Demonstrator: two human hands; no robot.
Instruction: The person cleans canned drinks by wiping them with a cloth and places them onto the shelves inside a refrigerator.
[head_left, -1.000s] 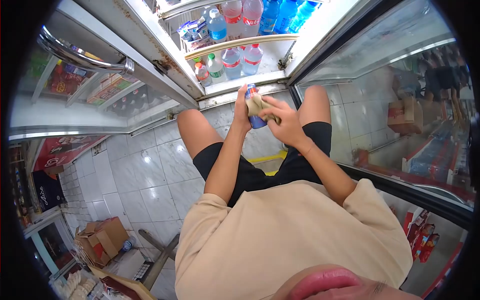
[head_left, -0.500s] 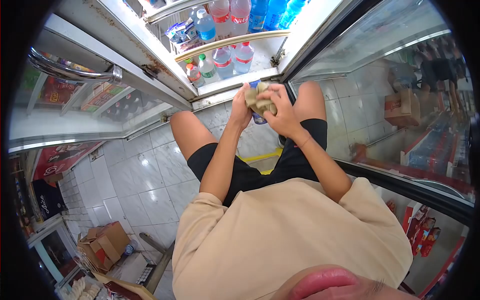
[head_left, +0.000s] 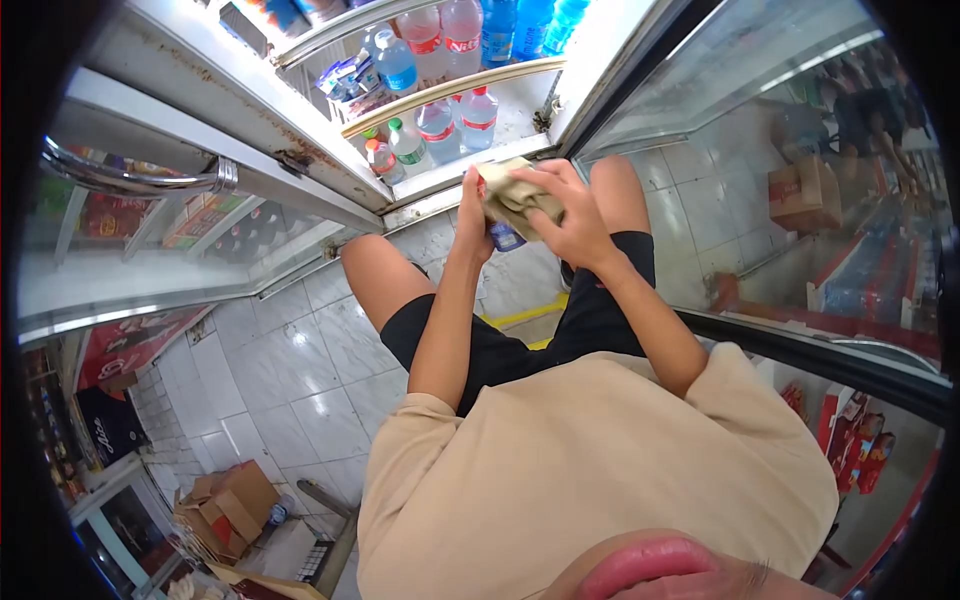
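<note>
In front of the open drinks fridge, my left hand (head_left: 472, 218) is closed around a small blue package (head_left: 506, 238). Most of that package is covered, so whether it is a can, bottle or carton is unclear. My right hand (head_left: 568, 212), fingers bent, presses a crumpled beige cloth (head_left: 512, 198) against it. Just beyond both hands, the lowest fridge shelf holds a clear bottle with a green cap (head_left: 408, 144), an orange-capped bottle (head_left: 382, 160) and red-labelled bottles (head_left: 438, 126).
A glass door (head_left: 740, 180) stands open on the right, another with a chrome handle (head_left: 140, 170) on the left. White tiles (head_left: 320, 400) cover the floor. Open cardboard boxes (head_left: 230, 505) lie at the lower left. A yellow-edged stool (head_left: 530, 322) shows between my legs.
The cloth has shifted and spread over the upper part of the blue package, with my right hand moving along with it. My view has tilted slightly.
</note>
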